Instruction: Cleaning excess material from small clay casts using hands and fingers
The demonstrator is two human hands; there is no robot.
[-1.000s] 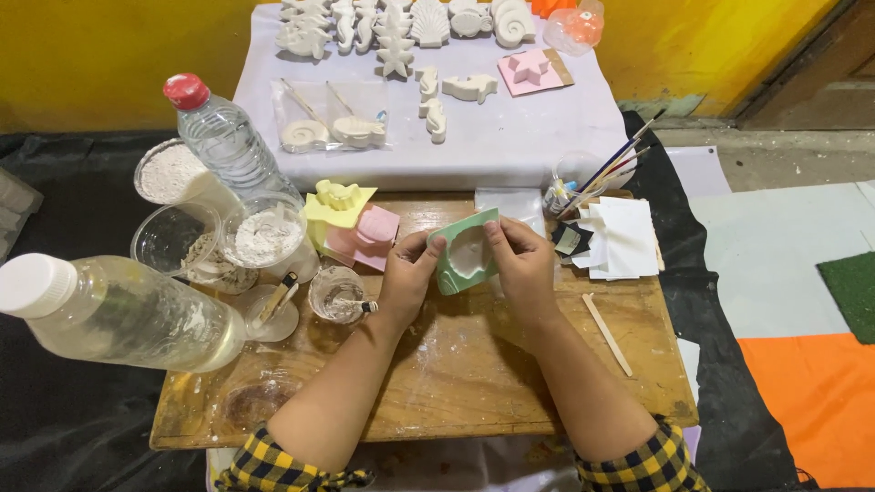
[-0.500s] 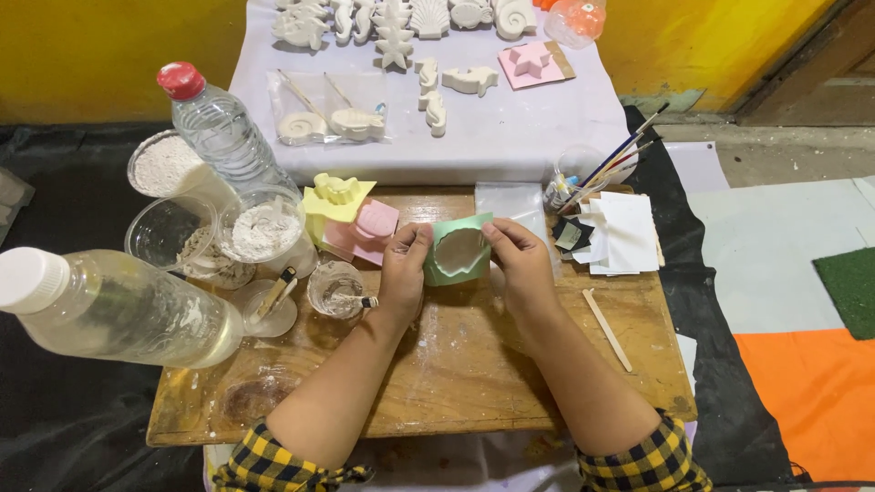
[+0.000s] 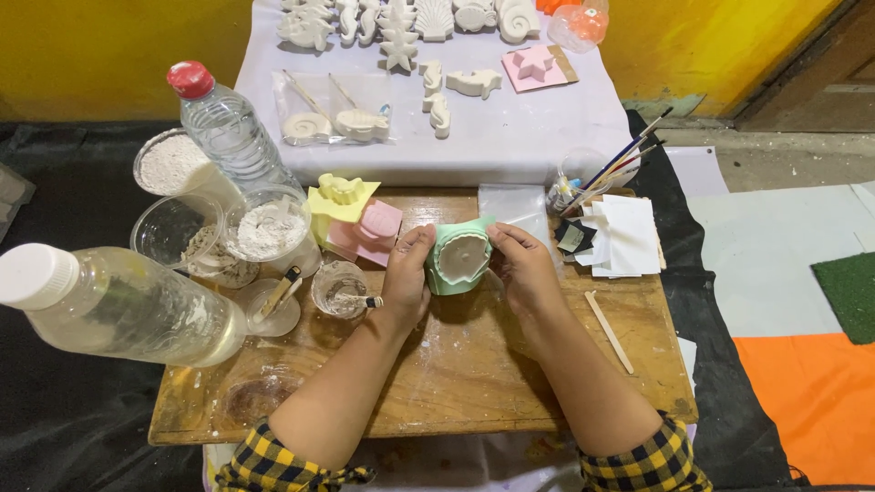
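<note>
A green silicone mould (image 3: 458,259) with a white shell-shaped plaster cast in it is held above the wooden board (image 3: 474,364). My left hand (image 3: 407,276) grips its left side and my right hand (image 3: 521,265) grips its right side, thumbs on the rim. Just left of the hands lie a pink mould (image 3: 369,231) and a yellow mould (image 3: 339,195). A small glass cup with a stirrer (image 3: 339,290) stands by my left wrist.
Two water bottles (image 3: 228,128) (image 3: 118,305), bowls of white powder (image 3: 266,230) and a tub (image 3: 173,164) crowd the left. Paintbrushes (image 3: 615,164), paper squares (image 3: 624,235) and a wooden stick (image 3: 609,331) lie right. White plaster figures (image 3: 401,36) sit on the white cloth behind.
Both hands have turned the green mould so its white cast faces up towards me and lifted it slightly; the rest stays put.
</note>
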